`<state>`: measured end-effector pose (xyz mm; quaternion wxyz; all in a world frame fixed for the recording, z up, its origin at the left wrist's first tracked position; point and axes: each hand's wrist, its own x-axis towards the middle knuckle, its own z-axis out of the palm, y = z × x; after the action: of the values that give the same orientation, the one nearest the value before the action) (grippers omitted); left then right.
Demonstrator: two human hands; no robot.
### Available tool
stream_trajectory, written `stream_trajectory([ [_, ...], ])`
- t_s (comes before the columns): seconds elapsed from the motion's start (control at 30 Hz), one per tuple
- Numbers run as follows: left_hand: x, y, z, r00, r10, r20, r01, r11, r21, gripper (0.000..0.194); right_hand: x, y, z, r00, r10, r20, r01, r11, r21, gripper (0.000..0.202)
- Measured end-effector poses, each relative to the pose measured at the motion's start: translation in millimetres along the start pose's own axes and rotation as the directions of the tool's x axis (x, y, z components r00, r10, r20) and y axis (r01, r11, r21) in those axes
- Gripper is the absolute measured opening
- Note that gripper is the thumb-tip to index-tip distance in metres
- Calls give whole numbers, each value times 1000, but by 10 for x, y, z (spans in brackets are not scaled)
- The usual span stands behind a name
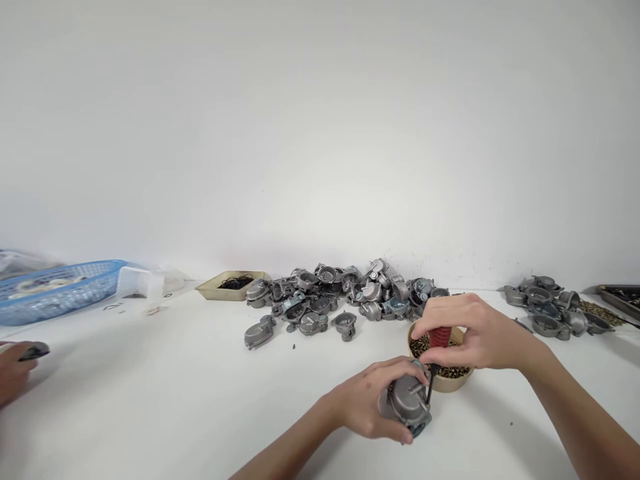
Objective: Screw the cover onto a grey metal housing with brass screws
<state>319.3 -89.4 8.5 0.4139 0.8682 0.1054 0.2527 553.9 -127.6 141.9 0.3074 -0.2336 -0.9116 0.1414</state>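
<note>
The left hand (367, 399) is gripping a stiff, likely weighty metal casting (407, 402) around its body while the right hand (473, 333) is pinching a red-handled screwdriver (438, 343) against it.

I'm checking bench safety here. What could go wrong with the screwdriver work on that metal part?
The screwdriver tip bears on the metal part, which only the left hand cradles; a slip might jab its fingers. The right hand works directly over the bowl of small screws, so a jolt may tip it and scatter them across the table.
</note>
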Motion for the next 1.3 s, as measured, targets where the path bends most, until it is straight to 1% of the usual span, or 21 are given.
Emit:
stream_trajectory([
  [0.07, -2, 3, -2, 1000, 5, -3, -5, 1000, -3, 73, 9, -26, -12, 1000, 10, 30, -11, 1000, 28, 13],
  [0.17, 0, 12, -5, 1000, 4, 1, -4, 1000, -5, 71, -2, -48, -70, 993, -8, 114, -16, 977, 212, 25],
  [0.23, 5, 18, -9, 1000, 3, 6, -3, 1000, -1, 71, -23, -26, -96, 991, -22, 129, -20, 949, 314, 27],
  [0.3, 8, 20, -12, 1000, -1, 10, 1, 1000, 1, 71, -37, 8, -87, 996, -6, 86, -19, 956, 292, 20],
  [0.37, 8, 13, -11, 1000, -10, 7, 10, 1000, 1, 72, -36, 24, -47, 1000, 5, 30, -11, 979, 204, 16],
  [0.43, 4, -5, -3, 1000, -28, -2, 28, 1000, 7, 73, -19, 8, 4, 1000, -7, -1, 7, 991, 135, 15],
  [0.53, -3, -46, 15, 998, -43, -34, 45, 998, 46, 76, 10, -44, 55, 1000, -22, 9, 21, 995, 97, 16],
  [0.63, -3, -66, 20, 996, -39, -75, 45, 996, 83, 77, 12, -56, 64, 1000, -12, 19, 11, 997, 75, 16],
  [0.8, 8, -9, -19, 999, -33, -16, 34, 996, 79, 76, -6, 26, 79, 998, 40, -47, -38, 998, 51, 12],
  [0.9, 11, 18, -19, 995, -88, -38, 92, 991, 100, 75, -3, 28, 101, 995, 62, -77, -60, 998, 35, 15],
  [0.97, 12, 20, -8, 990, -125, -61, 131, 986, 108, 75, 1, -5, 96, 995, 78, -62, -78, 997, 7, 14],
  [1.03, 13, 17, 0, 990, -129, -60, 134, 986, 102, 75, -1, -47, 65, 996, 93, 5, -93, 996, -15, 14],
  [1.1, 14, 16, 1, 992, -116, -51, 121, 988, 92, 75, -10, -73, 17, 992, 92, 86, -95, 995, 31, 24],
  [1.17, 16, 18, -2, 993, -109, -51, 113, 990, 85, 75, -21, -70, -26, 989, 75, 130, -92, 987, 131, 34],
  [1.23, 18, 21, 0, 993, -101, -59, 106, 991, 83, 75, -25, -45, -44, 989, 72, 126, -96, 976, 198, 33],
  [1.3, 18, 23, 9, 993, -88, -72, 94, 992, 88, 75, -20, -12, -30, 991, 89, 101, -108, 971, 211, 27],
])
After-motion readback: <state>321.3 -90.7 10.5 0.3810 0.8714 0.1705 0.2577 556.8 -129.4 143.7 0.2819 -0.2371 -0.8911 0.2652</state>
